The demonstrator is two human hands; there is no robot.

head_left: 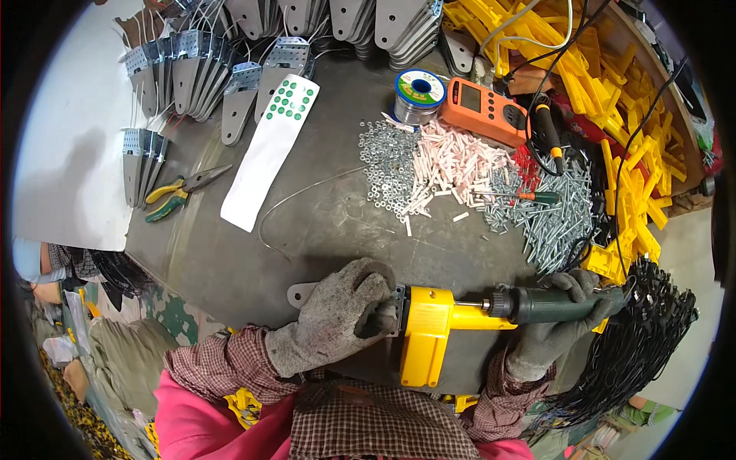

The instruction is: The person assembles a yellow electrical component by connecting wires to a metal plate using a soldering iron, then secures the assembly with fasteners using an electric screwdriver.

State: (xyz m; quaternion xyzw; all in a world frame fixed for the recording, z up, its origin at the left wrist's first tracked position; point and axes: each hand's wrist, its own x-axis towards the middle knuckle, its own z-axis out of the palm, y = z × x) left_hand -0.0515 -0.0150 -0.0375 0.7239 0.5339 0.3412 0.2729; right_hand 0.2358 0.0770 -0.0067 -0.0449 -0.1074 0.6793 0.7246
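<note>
My left hand (337, 310), in a grey work glove, has its fingers curled around a grey metal plate (298, 294). The plate's rounded end sticks out to the left, and its other end meets a yellow plastic bracket (427, 330); the glove hides most of the join. My right hand (560, 326), also gloved, is wrapped around a dark green electric screwdriver (544, 305) lying level. The screwdriver's bit (469, 304) points left at the bracket's upper right side. Whether a screw is on the tip is too small to tell.
Beyond my hands lie piles of nuts (387, 165), pale pink sleeves (452, 165) and long screws (560, 218). An orange meter (484, 111) and solder spool (419, 96) stand behind. Yellow parts (640, 184) and black cables (636, 345) crowd the right; pliers (184, 192) lie left.
</note>
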